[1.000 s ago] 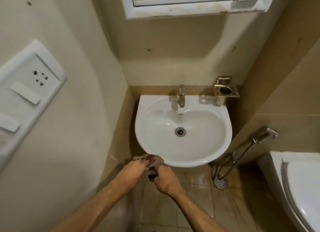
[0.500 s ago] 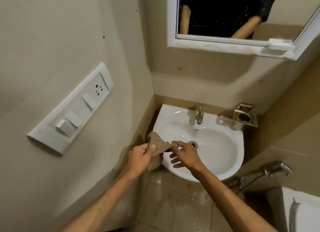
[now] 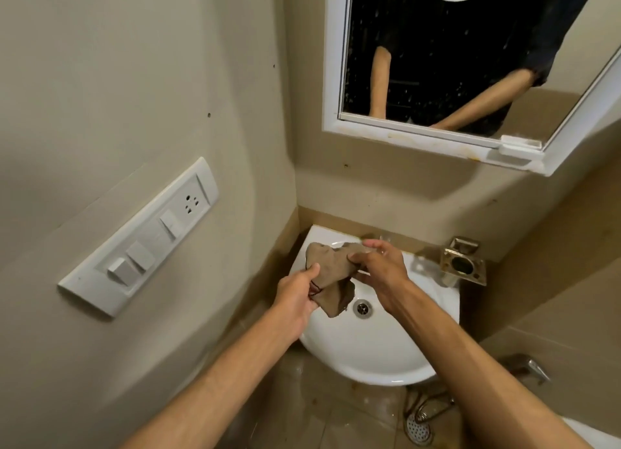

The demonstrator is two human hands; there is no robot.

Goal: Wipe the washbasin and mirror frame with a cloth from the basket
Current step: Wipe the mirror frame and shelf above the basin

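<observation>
A crumpled brown cloth [image 3: 331,274] hangs above the left half of the white washbasin [image 3: 376,351]. My left hand [image 3: 295,297] pinches its lower left edge between thumb and fingers. My right hand [image 3: 379,267] grips its upper right end, in front of the tap, which it hides. The drain [image 3: 362,308] shows just below the cloth. On the wall above, the white mirror frame [image 3: 413,134] has yellowish stains along its bottom rail. No basket is in view.
A white switch and socket panel [image 3: 148,240] sits on the left wall close to my left arm. A brass holder [image 3: 462,264] is fixed at the basin's right rear. A hand sprayer [image 3: 531,369] and floor drain [image 3: 418,430] lie at lower right on the wet floor.
My hands have risen from below the basin's front rim to over the bowl, carrying the cloth. My right hand now grips the cloth. The view has tilted up, showing more mirror.
</observation>
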